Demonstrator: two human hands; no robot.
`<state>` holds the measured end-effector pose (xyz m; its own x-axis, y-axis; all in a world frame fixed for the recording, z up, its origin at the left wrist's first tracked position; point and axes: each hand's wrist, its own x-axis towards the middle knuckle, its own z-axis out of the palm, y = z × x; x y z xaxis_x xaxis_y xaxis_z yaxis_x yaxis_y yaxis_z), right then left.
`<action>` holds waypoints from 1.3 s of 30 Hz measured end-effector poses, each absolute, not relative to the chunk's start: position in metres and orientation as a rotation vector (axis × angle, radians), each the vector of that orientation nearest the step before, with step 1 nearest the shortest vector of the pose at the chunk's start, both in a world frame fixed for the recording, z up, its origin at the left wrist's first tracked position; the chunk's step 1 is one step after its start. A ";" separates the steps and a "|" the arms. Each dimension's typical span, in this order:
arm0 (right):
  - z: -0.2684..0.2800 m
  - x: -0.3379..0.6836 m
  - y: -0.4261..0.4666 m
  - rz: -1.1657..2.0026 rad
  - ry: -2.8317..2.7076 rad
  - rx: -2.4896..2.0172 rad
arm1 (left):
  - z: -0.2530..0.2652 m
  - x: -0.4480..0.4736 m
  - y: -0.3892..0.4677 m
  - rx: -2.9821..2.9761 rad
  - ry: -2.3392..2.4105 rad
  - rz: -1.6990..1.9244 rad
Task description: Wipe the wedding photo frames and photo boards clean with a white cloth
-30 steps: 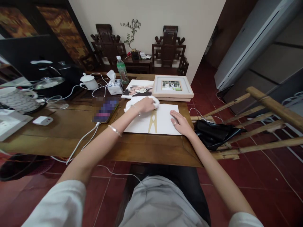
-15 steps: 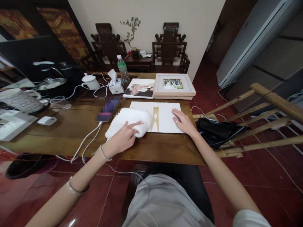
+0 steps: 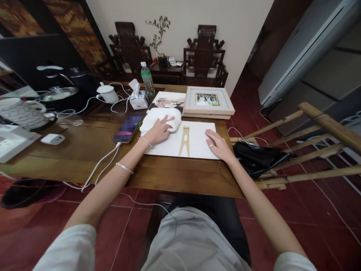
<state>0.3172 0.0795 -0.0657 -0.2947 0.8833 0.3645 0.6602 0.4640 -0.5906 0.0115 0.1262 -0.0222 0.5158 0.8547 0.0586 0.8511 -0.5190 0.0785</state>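
Observation:
A flat white board (image 3: 197,141) lies on the wooden table, with a tan, bear-headed, two-legged piece (image 3: 185,140) on its face. My left hand (image 3: 160,130) is pressed down into a folded, fluffy white towel (image 3: 150,118), gripping it at the board's far left corner. The towel hides that corner and overlaps the edge of a photo panel (image 3: 169,98) behind. On the board's right edge rests my right hand (image 3: 220,145), its fingers stretched flat and holding nothing.
Behind the board are stacked pale frames (image 3: 208,111). To the left lie a phone (image 3: 128,130) with a white cable, a tissue box (image 3: 139,100), a green-labelled bottle (image 3: 147,79), a lidded white cup (image 3: 107,94) and a charger (image 3: 53,139). A bamboo chair (image 3: 313,143) stands right.
My left hand has pushed the towel away from me, from the board's near left part to its far left corner. My right hand has stayed on the right edge.

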 end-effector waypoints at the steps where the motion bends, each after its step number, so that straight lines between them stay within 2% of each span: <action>1: -0.065 0.317 0.079 0.442 -2.053 -1.280 | -0.024 0.011 0.123 2.700 1.526 0.130; 13: -0.065 0.317 0.079 0.463 -2.059 -1.263 | 0.001 0.015 -0.021 2.737 1.348 -0.064; 16: -0.065 0.317 0.079 0.453 -2.060 -1.268 | 0.002 0.015 -0.008 2.745 1.338 -0.083; 25: -0.064 0.317 0.079 0.438 -2.064 -1.296 | -0.005 0.022 0.116 2.679 1.608 -0.043; 29: -0.064 0.317 0.079 0.451 -2.064 -1.279 | -0.007 0.026 0.124 2.652 1.701 -0.062; 39: -0.067 0.317 0.080 0.448 -2.061 -1.241 | 0.013 0.031 -0.018 2.761 1.421 -0.296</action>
